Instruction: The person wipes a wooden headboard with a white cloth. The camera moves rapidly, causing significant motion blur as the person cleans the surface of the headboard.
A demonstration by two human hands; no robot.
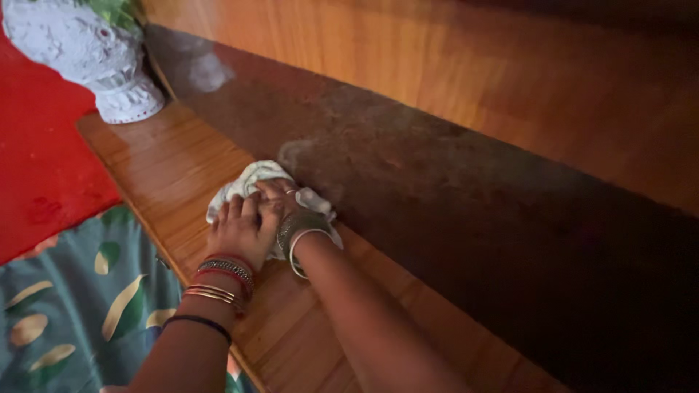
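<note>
A crumpled white cloth (247,180) lies on a glossy wooden shelf (167,167). Both of my hands press down on it, side by side. My left hand (240,231) lies flat on the near part of the cloth, with bangles at the wrist. My right hand (280,200) rests on the cloth's right side, a ring on one finger and metal bangles at the wrist. The cloth sits next to the dark, dusty back panel (408,182), where a lighter smudge shows just above the hands.
A white ornate vase (95,58) with green leaves stands at the far left end of the shelf. A red surface (36,145) lies to the left. A teal fabric with leaf shapes (80,306) is below the shelf's front edge. Polished wood (510,73) rises behind.
</note>
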